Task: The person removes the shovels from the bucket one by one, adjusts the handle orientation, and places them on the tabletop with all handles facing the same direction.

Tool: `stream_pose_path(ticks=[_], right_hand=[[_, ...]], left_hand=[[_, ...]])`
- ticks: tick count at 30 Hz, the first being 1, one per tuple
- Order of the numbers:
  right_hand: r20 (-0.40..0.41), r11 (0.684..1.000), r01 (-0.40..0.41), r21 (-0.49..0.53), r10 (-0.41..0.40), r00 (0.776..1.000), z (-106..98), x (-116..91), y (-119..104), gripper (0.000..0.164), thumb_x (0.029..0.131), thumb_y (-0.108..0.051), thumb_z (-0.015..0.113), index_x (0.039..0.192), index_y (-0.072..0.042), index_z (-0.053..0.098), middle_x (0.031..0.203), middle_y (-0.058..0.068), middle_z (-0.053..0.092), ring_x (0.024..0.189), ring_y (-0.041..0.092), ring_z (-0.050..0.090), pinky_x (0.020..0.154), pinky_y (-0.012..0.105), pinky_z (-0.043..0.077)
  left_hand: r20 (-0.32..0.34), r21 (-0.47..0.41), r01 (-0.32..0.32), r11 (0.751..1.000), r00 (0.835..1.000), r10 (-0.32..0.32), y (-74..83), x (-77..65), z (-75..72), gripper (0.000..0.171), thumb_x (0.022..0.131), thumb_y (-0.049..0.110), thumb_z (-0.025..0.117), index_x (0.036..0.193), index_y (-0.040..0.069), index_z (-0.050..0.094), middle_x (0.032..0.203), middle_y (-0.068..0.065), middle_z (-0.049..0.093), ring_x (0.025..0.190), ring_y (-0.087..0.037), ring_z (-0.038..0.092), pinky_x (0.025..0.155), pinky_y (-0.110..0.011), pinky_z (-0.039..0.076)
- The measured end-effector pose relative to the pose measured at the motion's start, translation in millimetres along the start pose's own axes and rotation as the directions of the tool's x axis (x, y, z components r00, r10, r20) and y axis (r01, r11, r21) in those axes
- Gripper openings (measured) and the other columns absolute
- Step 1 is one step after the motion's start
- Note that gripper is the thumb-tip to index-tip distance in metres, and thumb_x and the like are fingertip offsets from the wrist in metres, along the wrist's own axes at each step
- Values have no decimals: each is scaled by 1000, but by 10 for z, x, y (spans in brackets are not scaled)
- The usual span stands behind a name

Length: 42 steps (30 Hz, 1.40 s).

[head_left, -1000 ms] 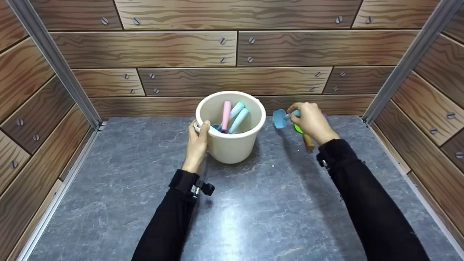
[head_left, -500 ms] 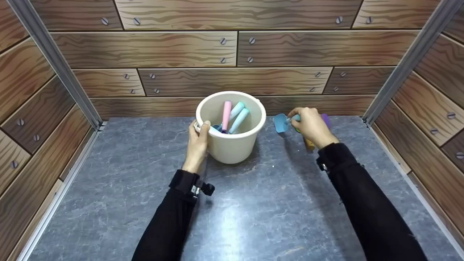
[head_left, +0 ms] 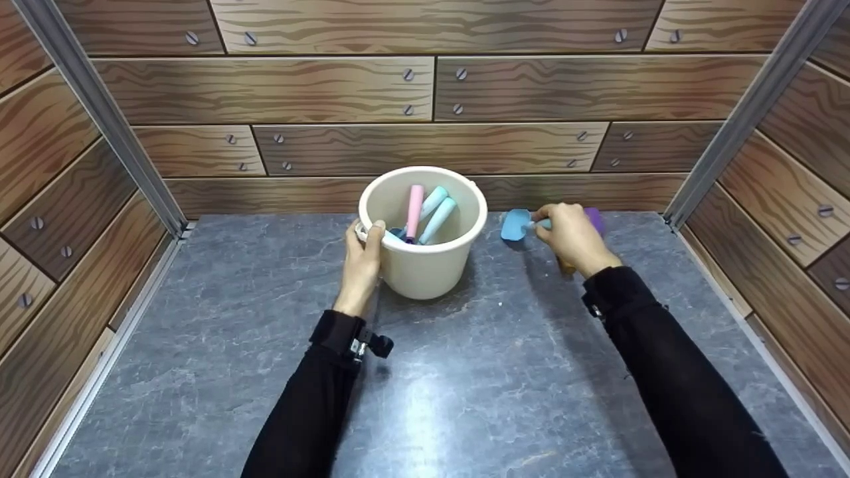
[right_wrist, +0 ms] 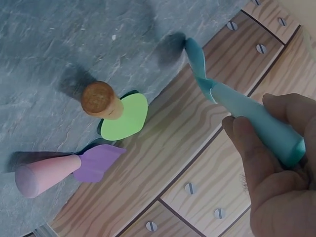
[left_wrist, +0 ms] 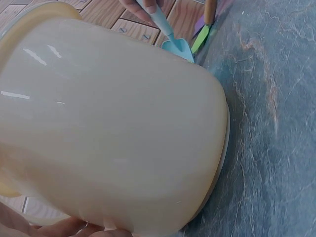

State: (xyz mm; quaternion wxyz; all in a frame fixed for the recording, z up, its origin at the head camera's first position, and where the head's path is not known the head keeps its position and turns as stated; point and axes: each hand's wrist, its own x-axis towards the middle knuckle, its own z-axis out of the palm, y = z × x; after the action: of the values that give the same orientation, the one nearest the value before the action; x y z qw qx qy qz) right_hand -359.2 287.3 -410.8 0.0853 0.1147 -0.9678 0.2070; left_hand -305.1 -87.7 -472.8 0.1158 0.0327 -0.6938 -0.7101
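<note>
A: Where was the blue shovel (right_wrist: 237, 102)?

B: In the right hand (head_left: 571, 232), at about three o'clock from the bucket (head_left: 425, 269) in the head view, with its blade toward nine.

A: What kind of grip?

B: A pinch round the handle, thumb on one side and fingers on the other. I'd guess that hold left the blade free to be angled. Whether its tip touched the tabletop (head_left: 265, 345), I couldn't tell.

A: And the left hand (head_left: 360, 265)?

B: It gripped the bucket's rim at eight o'clock, thumb at the edge and fingers against the outside wall, likely to steady it. The bucket stood upright.

A: What was inside?

B: A pink handle (head_left: 414, 211) and two pale-blue handles (head_left: 438, 221), leaning toward twelve and one o'clock, presumably because they were too long to lie flat. Something pale blue beside the thumb was too hidden to name.

A: Anything else out there?

B: A green tool (right_wrist: 126, 118) and a purple-bladed tool (right_wrist: 89, 164) lay near each other by the right hand, which partly hid them from the head view: wood showed at its six o'clock, purple at two.
</note>
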Motion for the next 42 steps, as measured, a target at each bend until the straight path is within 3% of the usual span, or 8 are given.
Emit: stream_pose_path(ticks=[4, 10, 22, 32, 42], right_hand=[[14, 1000, 11, -25, -11, 1000, 38, -25, -10, 28, 112, -11, 77, 134, 5, 84, 133, 31, 84, 110, 46, 84, 97, 64, 68], [22, 998, 40, -53, -39, 999, 102, -54, 0, 28, 112, -15, 79, 133, 3, 86, 135, 26, 84, 128, 52, 80, 108, 68, 66], [27, 994, 37, -102, -34, 999, 211, -118, 40, 25, 104, -9, 78, 124, 2, 87, 117, 28, 85, 105, 57, 80, 93, 72, 65], [65, 998, 8, -57, -5, 998, 291, -174, 44, 24, 106, -10, 75, 120, 7, 85, 109, 25, 85, 93, 40, 76, 92, 67, 66], [42, 998, 25, -62, -22, 999, 473, -143, 40, 14, 101, -1, 78, 102, 12, 82, 98, 27, 85, 85, 41, 77, 87, 65, 67]], left_hand=[[-6, 9, 3, 1000, 1000, -3, -9, 0, -5, 83, 114, 47, 60, 180, 2, 34, 183, -30, 45, 171, -45, 45, 147, -57, 32], [-5, 15, 19, 1000, 1000, -19, -14, 2, -7, 85, 114, 48, 60, 181, 3, 32, 184, -30, 44, 172, -46, 45, 148, -58, 32], [-13, 4, 29, 1000, 999, -29, 1, -7, 7, 82, 116, 46, 61, 180, 4, 33, 184, -30, 44, 172, -45, 44, 148, -58, 31], [-5, 15, 17, 1000, 1000, -16, 12, 2, -1, 81, 116, 45, 60, 179, 2, 33, 182, -30, 45, 172, -45, 45, 147, -58, 32], [-9, -11, 23, 1000, 1000, -23, -5, 10, 15, 81, 116, 43, 60, 180, 2, 33, 183, -30, 44, 172, -45, 44, 148, -57, 30]])
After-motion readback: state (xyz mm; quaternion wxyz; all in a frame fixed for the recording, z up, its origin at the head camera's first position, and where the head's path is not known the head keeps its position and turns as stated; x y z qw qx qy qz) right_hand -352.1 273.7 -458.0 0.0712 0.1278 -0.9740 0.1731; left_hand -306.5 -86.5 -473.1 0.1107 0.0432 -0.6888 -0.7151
